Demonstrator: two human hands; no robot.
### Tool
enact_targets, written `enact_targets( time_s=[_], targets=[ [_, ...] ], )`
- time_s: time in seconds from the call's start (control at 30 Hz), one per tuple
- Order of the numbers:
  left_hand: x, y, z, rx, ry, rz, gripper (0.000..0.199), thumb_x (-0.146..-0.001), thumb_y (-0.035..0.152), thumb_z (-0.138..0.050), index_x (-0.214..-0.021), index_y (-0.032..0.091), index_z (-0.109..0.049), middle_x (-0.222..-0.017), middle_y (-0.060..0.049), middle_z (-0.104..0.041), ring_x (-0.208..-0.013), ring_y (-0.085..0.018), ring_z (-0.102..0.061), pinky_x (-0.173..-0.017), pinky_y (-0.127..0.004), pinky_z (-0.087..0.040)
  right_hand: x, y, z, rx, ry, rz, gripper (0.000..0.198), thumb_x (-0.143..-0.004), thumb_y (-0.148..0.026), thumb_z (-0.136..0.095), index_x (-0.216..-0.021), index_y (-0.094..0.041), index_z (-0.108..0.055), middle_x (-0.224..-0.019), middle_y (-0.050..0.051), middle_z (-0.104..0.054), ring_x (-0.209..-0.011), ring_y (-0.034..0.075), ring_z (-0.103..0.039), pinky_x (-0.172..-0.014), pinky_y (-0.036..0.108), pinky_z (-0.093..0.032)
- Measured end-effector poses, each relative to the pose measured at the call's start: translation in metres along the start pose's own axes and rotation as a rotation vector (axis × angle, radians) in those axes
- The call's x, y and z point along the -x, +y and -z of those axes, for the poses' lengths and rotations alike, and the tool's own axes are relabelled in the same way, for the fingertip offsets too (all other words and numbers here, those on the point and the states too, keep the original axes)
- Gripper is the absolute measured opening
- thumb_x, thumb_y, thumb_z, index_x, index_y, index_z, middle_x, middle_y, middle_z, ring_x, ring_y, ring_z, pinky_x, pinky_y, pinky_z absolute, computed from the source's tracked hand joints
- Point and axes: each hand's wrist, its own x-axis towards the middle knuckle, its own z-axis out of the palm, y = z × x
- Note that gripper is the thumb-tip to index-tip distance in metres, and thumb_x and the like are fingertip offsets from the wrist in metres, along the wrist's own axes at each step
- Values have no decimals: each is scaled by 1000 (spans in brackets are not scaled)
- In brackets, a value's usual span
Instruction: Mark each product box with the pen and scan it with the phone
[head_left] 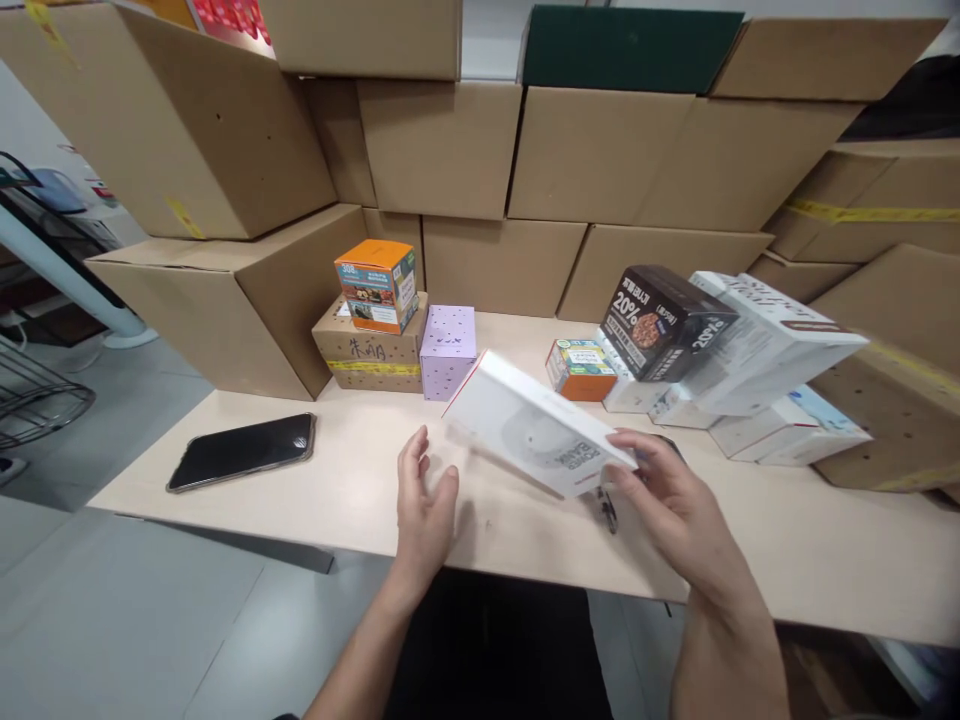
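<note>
A flat white box (525, 425) marked "POWER BANK" is held tilted above the table in my right hand (671, 500), thumb and fingers pinching its right end. My left hand (427, 500) is off the box's left end, fingers apart and slightly curled, holding nothing. Under the box's right end lies a small dark object (607, 512), partly hidden by the box and my right hand. Behind the box stand a small lilac box (448, 355) with dots and a low orange and green box (581, 370).
A black phone (241, 452) lies on the light wooden table (352, 480) at the left. An orange box (377, 285) sits on a taped brown carton (371, 350). At the right, a dark box (664, 320) and several white boxes (772, 340) are stacked. Large cardboard cartons (442, 145) line the back.
</note>
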Motion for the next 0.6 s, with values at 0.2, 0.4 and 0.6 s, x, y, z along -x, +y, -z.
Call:
enact_targets(
  time_s=[0.2, 0.4, 0.6],
  targets=[
    [-3, 5, 2, -8, -84, 32, 54, -91, 22, -51, -144, 24, -41, -148, -11, -47, -143, -26, -39, -120, -48, -32, 0, 8, -21, -18, -160, 53, 25, -95, -36, -56, -117, -33, -66, -141, 5, -51, -132, 24, -49, -98, 39, -52],
    [-3, -1, 1, -4, -50, 49, 53, -86, 14, -47, -139, 24, -44, -134, -9, -58, -134, -23, -50, -113, -45, -42, 16, 22, -43, -312, 37, -160, 58, -87, -39, -68, -140, -32, -47, -148, 9, -50, -131, 23, -54, -109, 43, -47],
    [-3, -1, 2, -19, -68, 28, 67, -81, 8, -44, -146, 25, -39, -137, -8, -57, -137, -23, -48, -115, -44, -40, 25, 26, -56, -275, 55, -214, 55, -89, -42, -65, -141, -29, -50, -143, 9, -56, -129, 25, -57, -111, 45, -44]
  ],
)
